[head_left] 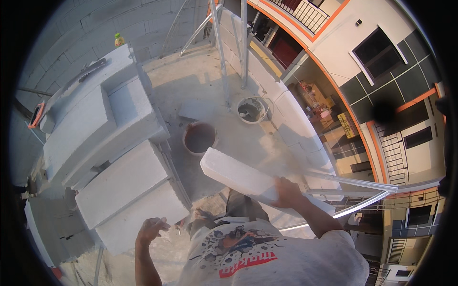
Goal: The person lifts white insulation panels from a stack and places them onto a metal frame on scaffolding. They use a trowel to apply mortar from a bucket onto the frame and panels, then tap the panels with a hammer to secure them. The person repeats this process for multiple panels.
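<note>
A long white lightweight concrete block (238, 174) slants across the space in front of my body. My right hand (287, 192) grips it along its upper edge, towards its right end. My left hand (151, 229) is raised at the lower left, its fingers loosely bent and apart, with nothing in it. Beside that hand lie large white blocks (126, 183), part of a stack on the left. Just past the held block's far end stands a round reddish-brown bucket (185, 142).
A second bucket (240, 116), with grey mix inside, stands farther off by a low white block wall (286, 112). Metal poles (220, 52) rise beyond. On the stack rest a saw (90, 70) and a yellow-green bottle (119, 40). A metal frame (353, 181) crosses at right.
</note>
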The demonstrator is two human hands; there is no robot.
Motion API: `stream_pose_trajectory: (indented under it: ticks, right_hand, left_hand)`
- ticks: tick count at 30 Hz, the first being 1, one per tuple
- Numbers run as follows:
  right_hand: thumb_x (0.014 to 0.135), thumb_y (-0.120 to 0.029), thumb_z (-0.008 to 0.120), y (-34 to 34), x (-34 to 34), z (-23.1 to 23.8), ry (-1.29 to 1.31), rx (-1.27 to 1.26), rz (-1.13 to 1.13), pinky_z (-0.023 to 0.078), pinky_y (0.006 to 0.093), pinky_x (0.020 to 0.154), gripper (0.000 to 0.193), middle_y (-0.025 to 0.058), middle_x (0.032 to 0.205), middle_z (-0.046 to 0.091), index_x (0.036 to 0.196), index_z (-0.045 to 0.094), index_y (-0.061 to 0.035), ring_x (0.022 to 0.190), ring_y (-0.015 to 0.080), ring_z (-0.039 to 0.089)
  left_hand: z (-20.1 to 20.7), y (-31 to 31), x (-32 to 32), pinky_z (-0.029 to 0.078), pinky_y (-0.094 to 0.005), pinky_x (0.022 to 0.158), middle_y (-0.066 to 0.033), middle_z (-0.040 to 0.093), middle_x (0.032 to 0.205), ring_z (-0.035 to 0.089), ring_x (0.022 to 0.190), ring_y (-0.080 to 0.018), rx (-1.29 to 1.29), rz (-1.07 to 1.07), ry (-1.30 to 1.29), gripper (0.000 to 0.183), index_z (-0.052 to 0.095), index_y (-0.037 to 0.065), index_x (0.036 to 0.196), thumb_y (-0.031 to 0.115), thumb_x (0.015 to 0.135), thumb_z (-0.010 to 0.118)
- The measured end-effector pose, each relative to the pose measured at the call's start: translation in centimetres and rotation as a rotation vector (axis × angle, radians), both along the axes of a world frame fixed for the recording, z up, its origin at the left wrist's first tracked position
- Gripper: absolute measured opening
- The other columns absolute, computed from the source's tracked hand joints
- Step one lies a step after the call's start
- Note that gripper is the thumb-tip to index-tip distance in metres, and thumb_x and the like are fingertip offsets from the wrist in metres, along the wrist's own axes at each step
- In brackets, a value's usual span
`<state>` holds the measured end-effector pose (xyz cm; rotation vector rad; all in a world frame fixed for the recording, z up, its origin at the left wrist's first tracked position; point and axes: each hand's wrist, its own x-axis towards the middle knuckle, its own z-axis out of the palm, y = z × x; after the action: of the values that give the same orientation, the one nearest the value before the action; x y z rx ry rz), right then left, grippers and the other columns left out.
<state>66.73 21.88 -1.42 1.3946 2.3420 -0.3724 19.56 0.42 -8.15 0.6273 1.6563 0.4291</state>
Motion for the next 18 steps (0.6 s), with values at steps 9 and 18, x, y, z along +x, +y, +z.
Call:
stream_pose_trajectory:
  ticks: [9, 18]
  right_hand:
    - [0.059, -0.046, 0.085, 7.0, 14.0, -6.7, -0.035, -0.157, -0.663, 0.054, 0.0446, 0.081, 0.097, 0.0239, 0.109, 0.057, 0.127, 0.036, 0.0041, 0.096, 0.0381, 0.064]
    - [0.060, -0.045, 0.084, 13.5, 18.1, -7.1, 0.007, -0.156, -0.974, 0.052, 0.0438, 0.085, 0.087, 0.0225, 0.112, 0.058, 0.119, 0.042, 0.0019, 0.100, 0.0373, 0.063]
  left_hand:
    - [-4.0, 28.2, 7.3, 0.051, -0.0329, 0.072, -0.0119, 0.069, 0.087, 0.065, 0.082, -0.0189, 0.215, 0.140, 0.118, 0.043, 0.069, 0.000, 0.099, 0.041, 0.092, 0.056]
    - [-7.3, 43.5, 8.9, 0.050, -0.0406, 0.077, -0.0163, 0.067, 0.084, 0.065, 0.082, -0.0302, 0.308, -0.611, 0.425, 0.039, 0.068, 0.002, 0.097, 0.038, 0.089, 0.055]
